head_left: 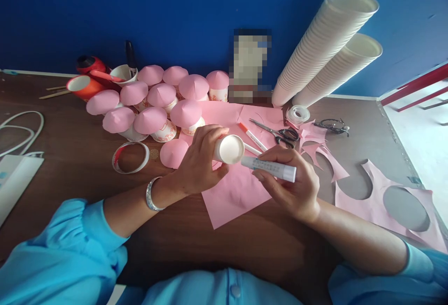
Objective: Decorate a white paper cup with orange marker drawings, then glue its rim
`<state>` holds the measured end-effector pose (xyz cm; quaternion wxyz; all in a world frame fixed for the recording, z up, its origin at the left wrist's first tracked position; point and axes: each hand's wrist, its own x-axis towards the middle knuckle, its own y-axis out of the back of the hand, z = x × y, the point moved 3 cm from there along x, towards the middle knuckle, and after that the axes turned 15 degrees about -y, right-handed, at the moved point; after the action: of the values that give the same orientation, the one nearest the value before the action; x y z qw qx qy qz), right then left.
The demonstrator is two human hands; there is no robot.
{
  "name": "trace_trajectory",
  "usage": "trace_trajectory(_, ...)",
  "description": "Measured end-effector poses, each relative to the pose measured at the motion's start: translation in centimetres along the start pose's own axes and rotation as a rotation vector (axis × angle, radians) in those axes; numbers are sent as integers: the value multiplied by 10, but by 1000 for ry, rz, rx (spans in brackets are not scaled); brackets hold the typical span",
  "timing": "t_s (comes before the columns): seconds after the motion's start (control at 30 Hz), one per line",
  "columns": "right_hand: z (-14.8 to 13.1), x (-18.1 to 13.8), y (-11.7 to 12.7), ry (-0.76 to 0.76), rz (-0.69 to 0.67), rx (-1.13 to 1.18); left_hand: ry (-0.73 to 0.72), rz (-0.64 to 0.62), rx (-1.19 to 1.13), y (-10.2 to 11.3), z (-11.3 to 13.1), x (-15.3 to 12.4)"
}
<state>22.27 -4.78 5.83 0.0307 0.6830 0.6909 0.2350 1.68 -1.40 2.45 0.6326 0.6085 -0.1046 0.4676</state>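
My left hand (pixel 203 160) is closed around a small white paper cup (pixel 231 150), its round end turned up toward me. In my right hand (pixel 292 181) is a glue stick (pixel 269 168), a white tube with printed text, its tip touching or almost touching the cup's rim. Below both hands lies a pink paper sheet (pixel 224 202). Just left of my left hand a pink paper cone (pixel 173 153) rests on the table. Behind it stand several paper cups topped with pink cones (pixel 150 120).
Two tall stacks of paper cups (pixel 315 48) lean against the blue wall. Scissors (pixel 276 132), an orange-capped marker (pixel 252 137), a tape roll (pixel 298 114) and cut pink scraps (pixel 374 202) lie to the right. A tape ring (pixel 130 158) and a white device (pixel 17 183) are at left.
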Motion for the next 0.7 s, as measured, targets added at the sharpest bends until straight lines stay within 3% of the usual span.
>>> trace_trajectory(0.13, 0, 2, -1, 14, 7, -43, 19, 24, 89, 2, -1, 1)
trace_trajectory(0.37, 24, 8, -3, -245, 44, 20, 34, 33, -55, 4, 2, 5)
trace_trajectory(0.53, 18, 4, -3, -187, -3, 99, 192, -37, -66, 4, 1, 7)
trace_trajectory(0.7, 20, 4, -4, -213, -11, 60, 86, 16, -17, 5, 1, 6)
